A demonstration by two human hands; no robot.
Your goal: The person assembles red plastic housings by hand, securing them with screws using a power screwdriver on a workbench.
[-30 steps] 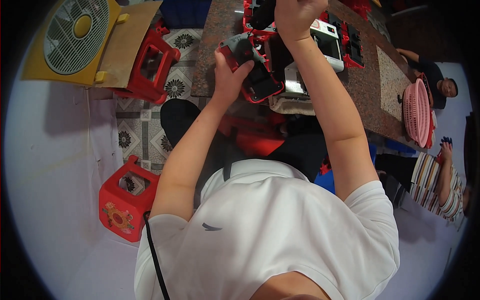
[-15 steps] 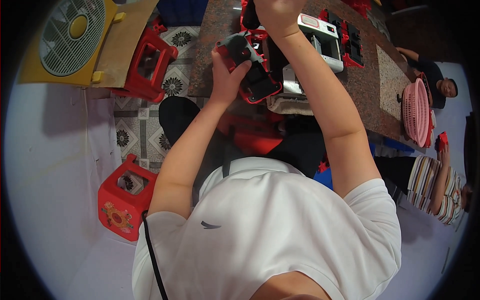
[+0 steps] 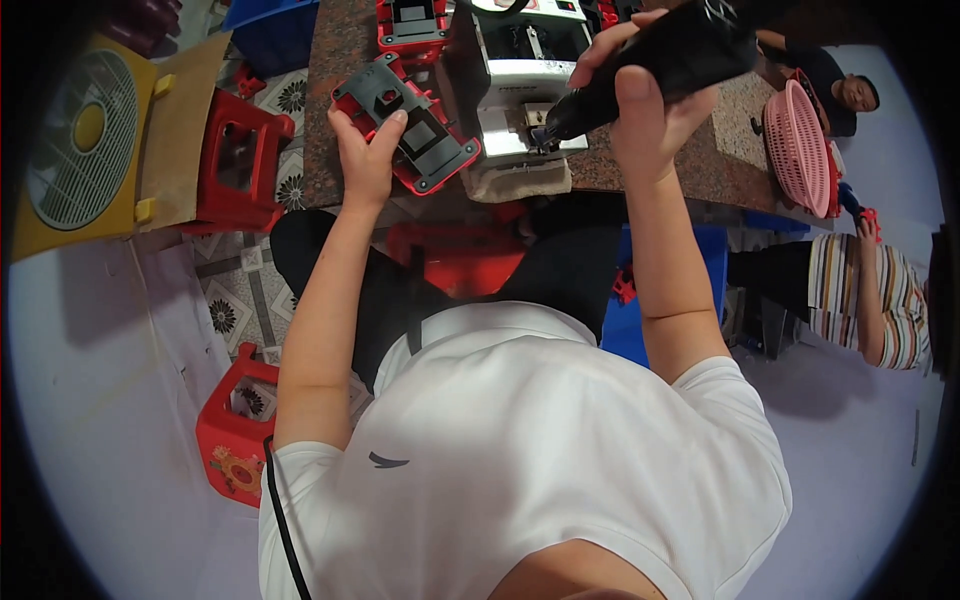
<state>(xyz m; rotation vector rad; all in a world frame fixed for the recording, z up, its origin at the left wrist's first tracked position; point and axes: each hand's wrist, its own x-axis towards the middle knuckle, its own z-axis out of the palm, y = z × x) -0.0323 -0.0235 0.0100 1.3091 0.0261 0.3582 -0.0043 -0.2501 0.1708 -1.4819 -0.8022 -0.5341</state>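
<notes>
While the left hand (image 3: 366,158) holds the case (image 3: 430,142), the right hand (image 3: 642,112) grips the driver (image 3: 695,52), its tip (image 3: 543,134) by the machine (image 3: 503,126) between them, likely collecting a screw; next probably calls for steering it left to the case

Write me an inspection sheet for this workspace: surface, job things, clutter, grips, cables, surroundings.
Surface: speckled stone table, partly covered.
Job things: a red-and-black housing at the near edge, a similar housing beyond it; a white-and-silver machine with a folded cloth at its near edge.
Clutter: pink basket toward the table's right end.
Left grip: holds the near housing by its left side.
Right grip: holds a black tool; tip beside the machine's metal block, contact unclear.
Cables: black cord or strap along the wearer's left side.
Surroundings: yellow fan and red stools left; two other people right.
</notes>
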